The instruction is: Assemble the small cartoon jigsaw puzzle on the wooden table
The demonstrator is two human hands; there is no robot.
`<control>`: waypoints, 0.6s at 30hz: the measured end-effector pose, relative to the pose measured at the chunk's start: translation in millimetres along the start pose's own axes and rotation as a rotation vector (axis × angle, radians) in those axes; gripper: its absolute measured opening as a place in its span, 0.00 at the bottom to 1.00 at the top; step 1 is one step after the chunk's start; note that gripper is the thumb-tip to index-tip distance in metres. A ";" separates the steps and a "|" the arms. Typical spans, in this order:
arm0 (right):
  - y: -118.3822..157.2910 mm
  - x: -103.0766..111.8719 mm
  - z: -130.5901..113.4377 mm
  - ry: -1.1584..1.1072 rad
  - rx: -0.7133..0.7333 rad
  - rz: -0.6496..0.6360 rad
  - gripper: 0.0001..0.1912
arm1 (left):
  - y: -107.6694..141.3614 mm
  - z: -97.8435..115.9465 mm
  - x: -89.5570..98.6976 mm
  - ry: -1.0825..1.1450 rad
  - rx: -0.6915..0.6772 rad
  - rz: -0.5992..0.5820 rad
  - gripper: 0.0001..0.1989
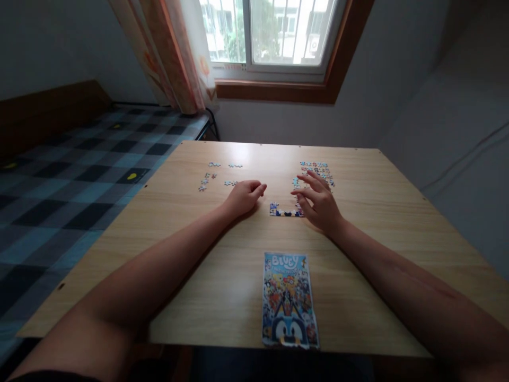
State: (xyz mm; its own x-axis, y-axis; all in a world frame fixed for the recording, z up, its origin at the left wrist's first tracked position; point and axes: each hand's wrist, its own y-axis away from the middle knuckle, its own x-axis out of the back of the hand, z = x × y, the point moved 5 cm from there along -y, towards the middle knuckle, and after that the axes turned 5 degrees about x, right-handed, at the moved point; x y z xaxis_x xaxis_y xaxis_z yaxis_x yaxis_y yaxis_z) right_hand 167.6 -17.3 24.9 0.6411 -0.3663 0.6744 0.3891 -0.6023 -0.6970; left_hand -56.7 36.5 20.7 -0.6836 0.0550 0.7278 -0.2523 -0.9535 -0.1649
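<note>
My left hand (247, 196) rests on the wooden table with its fingers curled together; whatever may be in them is hidden. Beside its knuckles lie a few joined puzzle pieces (230, 183). Over the right part of the puzzle my right hand (316, 201) hovers or touches lightly, its fingers spread. Under and left of it sits a partly joined puzzle edge (287, 214), a strip with a raised left corner. The hand partly hides this strip's right end and the block of loose puzzle pieces (314, 164) behind it.
A picture sheet or box (289, 302) lettered "Bluey" lies near the front edge of the table (214, 286). More puzzle pieces (203, 183) are in small groups at the far left. A bed with checked cover (79, 170) stands left; a window and curtain (167, 53) are behind.
</note>
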 end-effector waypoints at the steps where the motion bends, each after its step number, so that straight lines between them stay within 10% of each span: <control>1: 0.1 0.6 0.1 0.001 0.005 0.002 0.12 | 1.9 2.5 -1.0 -0.017 -0.018 0.005 0.19; 18: 1.4 0.7 -2.5 0.027 0.073 0.006 0.11 | 10.1 13.1 1.5 0.052 -0.240 0.111 0.16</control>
State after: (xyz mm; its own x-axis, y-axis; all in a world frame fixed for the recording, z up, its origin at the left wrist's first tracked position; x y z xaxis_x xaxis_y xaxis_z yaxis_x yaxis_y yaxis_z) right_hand 167.0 -20.2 25.0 0.6260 -0.3897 0.6755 0.4332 -0.5465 -0.7167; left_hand -51.3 23.1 28.8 -0.7485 -0.0247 0.6627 -0.3249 -0.8575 -0.3990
